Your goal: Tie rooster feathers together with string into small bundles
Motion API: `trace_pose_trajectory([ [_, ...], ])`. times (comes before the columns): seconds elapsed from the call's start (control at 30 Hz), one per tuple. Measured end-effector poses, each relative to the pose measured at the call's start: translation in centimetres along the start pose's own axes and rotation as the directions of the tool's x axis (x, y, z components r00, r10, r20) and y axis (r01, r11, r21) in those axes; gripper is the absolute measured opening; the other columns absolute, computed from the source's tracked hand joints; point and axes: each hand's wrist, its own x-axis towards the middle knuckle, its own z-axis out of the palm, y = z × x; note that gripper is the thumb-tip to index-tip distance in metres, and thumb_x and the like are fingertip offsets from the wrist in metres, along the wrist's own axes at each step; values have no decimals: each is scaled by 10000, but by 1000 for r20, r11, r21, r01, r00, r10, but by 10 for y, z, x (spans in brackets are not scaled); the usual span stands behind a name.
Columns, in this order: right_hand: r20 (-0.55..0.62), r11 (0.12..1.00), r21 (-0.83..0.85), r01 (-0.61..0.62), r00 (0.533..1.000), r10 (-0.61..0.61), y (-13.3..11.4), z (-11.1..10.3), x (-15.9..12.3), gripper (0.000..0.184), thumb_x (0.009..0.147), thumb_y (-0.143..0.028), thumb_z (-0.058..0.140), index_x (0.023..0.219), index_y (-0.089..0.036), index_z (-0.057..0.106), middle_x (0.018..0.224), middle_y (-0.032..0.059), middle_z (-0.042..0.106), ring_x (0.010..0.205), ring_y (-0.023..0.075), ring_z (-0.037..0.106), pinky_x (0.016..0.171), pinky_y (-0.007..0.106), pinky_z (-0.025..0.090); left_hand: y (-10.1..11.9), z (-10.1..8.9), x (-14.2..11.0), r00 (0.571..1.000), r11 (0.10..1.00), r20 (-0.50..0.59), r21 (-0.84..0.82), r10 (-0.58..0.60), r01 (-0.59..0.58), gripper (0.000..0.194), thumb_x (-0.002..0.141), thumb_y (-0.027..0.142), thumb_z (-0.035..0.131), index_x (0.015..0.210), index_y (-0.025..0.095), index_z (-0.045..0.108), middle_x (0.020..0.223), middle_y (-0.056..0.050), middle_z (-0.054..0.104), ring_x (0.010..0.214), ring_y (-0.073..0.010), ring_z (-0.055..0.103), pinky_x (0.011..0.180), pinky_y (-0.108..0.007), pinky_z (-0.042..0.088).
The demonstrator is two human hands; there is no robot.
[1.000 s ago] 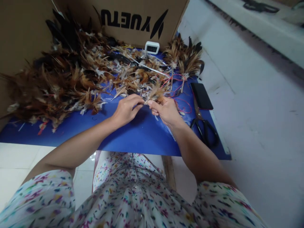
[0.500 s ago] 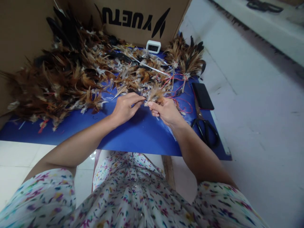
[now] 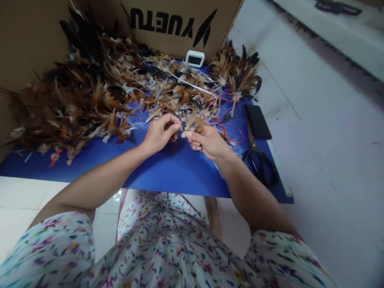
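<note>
Between thumb and fingers, my right hand (image 3: 208,141) pinches a small bundle of brown and pale feathers (image 3: 195,122), quill ends pointing left. Just left of those ends, my left hand (image 3: 162,134) is closed in a pinch, thumb against forefinger; anything between its fingertips is too small to make out. Both hands are over the front part of the blue table (image 3: 168,172). Behind them lies a spread of loose brown feathers (image 3: 177,96). Red string (image 3: 237,132) curls on the table beyond my right hand.
A big heap of feathers (image 3: 78,104) covers the left side. Cardboard (image 3: 174,44) walls the back, with a small white digital clock (image 3: 195,59) before it. Tied feather bunches (image 3: 240,76) lie back right. A black phone (image 3: 258,122) and black-handled scissors (image 3: 262,168) lie near the right edge.
My left hand has drawn slightly left from the quill ends, its fingers curling into a tighter pinch. My right hand still holds the feather bundle in nearly the same place.
</note>
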Motion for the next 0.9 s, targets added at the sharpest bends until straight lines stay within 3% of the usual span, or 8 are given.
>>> trace_pose_trajectory([
  [0.2, 79, 996, 23, -82, 994, 80, -2, -1, -2, 434, 625, -391, 905, 739, -151, 561, 570, -74, 498, 441, 5, 337, 398, 173, 214, 1, 8, -4, 996, 984, -15, -158, 84, -85, 347, 890, 513, 651, 849, 183, 552, 614, 40, 605, 405, -60, 531, 429, -186, 426],
  [0.4, 153, 987, 57, -151, 978, 141, -3, 2, -3, 384, 613, -298, 902, 736, -140, 574, 535, -83, 490, 427, 4, 334, 389, 167, 206, 6, 13, -6, 995, 957, 29, -279, 91, -80, 355, 896, 511, 644, 856, 181, 517, 726, 14, 662, 409, -47, 541, 417, -183, 419],
  [0.9, 152, 978, 58, -200, 970, 189, -2, 5, -4, 364, 597, -275, 892, 667, -128, 566, 518, -77, 486, 421, -2, 329, 405, 174, 216, 5, 17, -9, 995, 953, 40, -295, 87, -72, 336, 935, 496, 591, 878, 190, 465, 698, 35, 628, 411, -31, 527, 408, -145, 416],
])
